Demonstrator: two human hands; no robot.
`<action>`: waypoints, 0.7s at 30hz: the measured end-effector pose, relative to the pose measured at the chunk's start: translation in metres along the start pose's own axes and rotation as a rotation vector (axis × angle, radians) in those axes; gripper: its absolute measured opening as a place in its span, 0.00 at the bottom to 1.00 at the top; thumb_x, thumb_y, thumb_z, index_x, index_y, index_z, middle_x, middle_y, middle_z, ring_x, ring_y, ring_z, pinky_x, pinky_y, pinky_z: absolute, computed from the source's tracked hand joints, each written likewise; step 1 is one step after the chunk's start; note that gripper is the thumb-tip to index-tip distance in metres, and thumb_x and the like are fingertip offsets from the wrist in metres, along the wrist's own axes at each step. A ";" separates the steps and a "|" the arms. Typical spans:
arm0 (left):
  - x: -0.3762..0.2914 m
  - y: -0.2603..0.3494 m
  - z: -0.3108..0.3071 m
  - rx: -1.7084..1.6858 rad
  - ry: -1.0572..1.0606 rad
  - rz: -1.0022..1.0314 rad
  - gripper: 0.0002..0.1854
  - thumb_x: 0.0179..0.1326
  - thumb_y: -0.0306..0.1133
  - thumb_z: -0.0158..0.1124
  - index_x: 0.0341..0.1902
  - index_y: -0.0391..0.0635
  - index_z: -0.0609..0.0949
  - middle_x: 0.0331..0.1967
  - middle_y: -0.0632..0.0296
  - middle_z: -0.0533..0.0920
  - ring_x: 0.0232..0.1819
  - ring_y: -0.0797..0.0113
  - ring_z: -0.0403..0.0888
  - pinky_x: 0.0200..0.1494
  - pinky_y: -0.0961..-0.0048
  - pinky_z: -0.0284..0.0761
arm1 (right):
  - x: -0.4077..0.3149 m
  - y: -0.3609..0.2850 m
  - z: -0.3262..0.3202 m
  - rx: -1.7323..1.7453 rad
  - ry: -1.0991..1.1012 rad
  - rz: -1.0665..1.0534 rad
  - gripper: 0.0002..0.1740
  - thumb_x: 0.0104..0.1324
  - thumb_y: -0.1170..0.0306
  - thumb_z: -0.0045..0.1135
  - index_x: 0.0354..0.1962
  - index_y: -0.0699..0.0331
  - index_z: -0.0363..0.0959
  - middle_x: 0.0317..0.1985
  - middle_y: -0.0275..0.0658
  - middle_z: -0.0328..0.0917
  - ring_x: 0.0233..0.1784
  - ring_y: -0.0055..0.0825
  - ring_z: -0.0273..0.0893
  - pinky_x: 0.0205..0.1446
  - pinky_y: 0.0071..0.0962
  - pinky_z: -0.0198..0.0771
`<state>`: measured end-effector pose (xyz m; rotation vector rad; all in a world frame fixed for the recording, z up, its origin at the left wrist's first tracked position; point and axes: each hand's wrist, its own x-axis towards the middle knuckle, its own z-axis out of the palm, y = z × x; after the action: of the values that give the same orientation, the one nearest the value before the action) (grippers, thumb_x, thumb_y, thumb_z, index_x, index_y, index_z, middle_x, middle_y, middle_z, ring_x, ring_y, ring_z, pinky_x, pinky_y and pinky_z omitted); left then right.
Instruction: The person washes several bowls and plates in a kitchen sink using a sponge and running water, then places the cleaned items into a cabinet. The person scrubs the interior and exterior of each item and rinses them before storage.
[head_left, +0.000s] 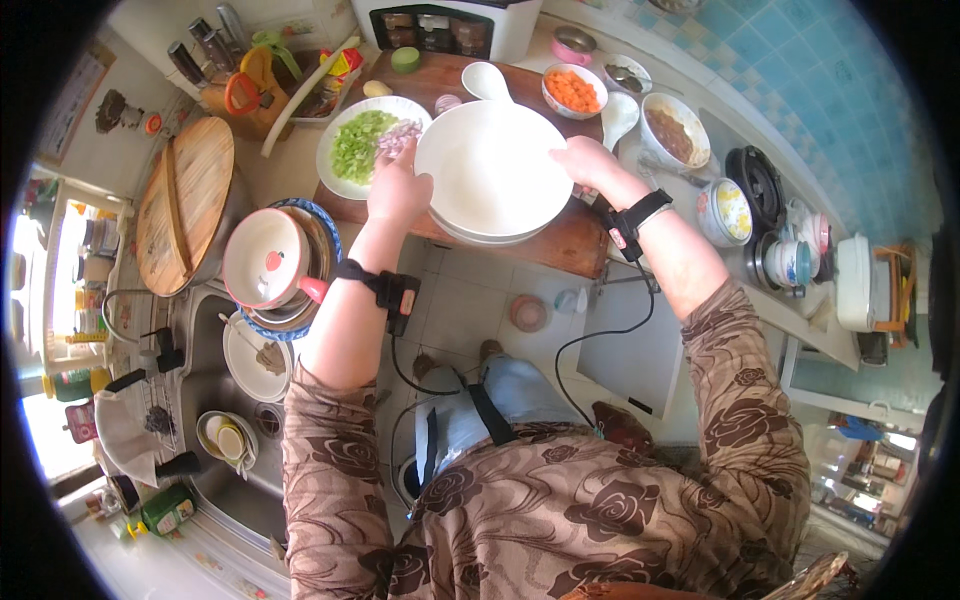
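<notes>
My left hand (397, 184) and my right hand (592, 165) grip opposite sides of a large white bowl (495, 169). A second rim shows under the bowl's near edge, perhaps a stacked bowl. The bowl is over the front of a wooden cutting board (577, 247); whether it rests there is hidden. Close to my left hand, a white plate (330, 166) holds chopped green vegetable (360, 142) and diced red onion (397, 136). Beyond my right hand are a bowl of diced carrot (574, 90) and a white soup spoon (621, 116). Another white spoon (486, 79) lies behind the bowl.
A bowl of brown food (671, 131) and a patterned bowl (724, 212) stand at right. Stacked dishes with a pink-rimmed pan (266, 259) crowd the left, beside a wooden-lidded pot (191, 206). A sink (225, 502) holds dishes. One lower cabinet door (630, 345) hangs ajar.
</notes>
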<state>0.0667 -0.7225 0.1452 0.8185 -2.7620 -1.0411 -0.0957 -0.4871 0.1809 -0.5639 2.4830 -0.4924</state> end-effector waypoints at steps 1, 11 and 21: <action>-0.002 0.000 0.001 0.001 -0.031 -0.041 0.35 0.50 0.33 0.54 0.67 0.46 0.66 0.59 0.34 0.67 0.61 0.41 0.68 0.64 0.63 0.63 | -0.002 0.001 0.001 0.064 -0.023 0.021 0.23 0.64 0.57 0.45 0.31 0.72 0.76 0.21 0.41 0.76 0.18 0.32 0.73 0.22 0.33 0.70; -0.031 0.013 -0.002 -1.064 -0.613 -0.361 0.36 0.46 0.25 0.49 0.65 0.34 0.60 0.49 0.46 0.76 0.46 0.51 0.79 0.36 0.58 0.83 | -0.026 0.005 0.032 1.023 -0.169 0.196 0.26 0.51 0.71 0.47 0.49 0.72 0.68 0.50 0.49 0.72 0.53 0.45 0.72 0.50 0.53 0.72; -0.131 0.017 -0.020 -1.113 -0.587 -0.237 0.38 0.40 0.19 0.46 0.64 0.32 0.63 0.54 0.51 0.73 0.53 0.60 0.74 0.47 0.72 0.74 | -0.170 0.018 0.058 1.120 -0.007 0.065 0.19 0.54 0.76 0.52 0.45 0.71 0.73 0.39 0.39 0.77 0.43 0.25 0.74 0.46 0.25 0.70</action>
<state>0.1756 -0.6574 0.1855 0.6798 -1.7888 -2.7748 0.0627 -0.4027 0.1991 -0.0143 1.7857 -1.6464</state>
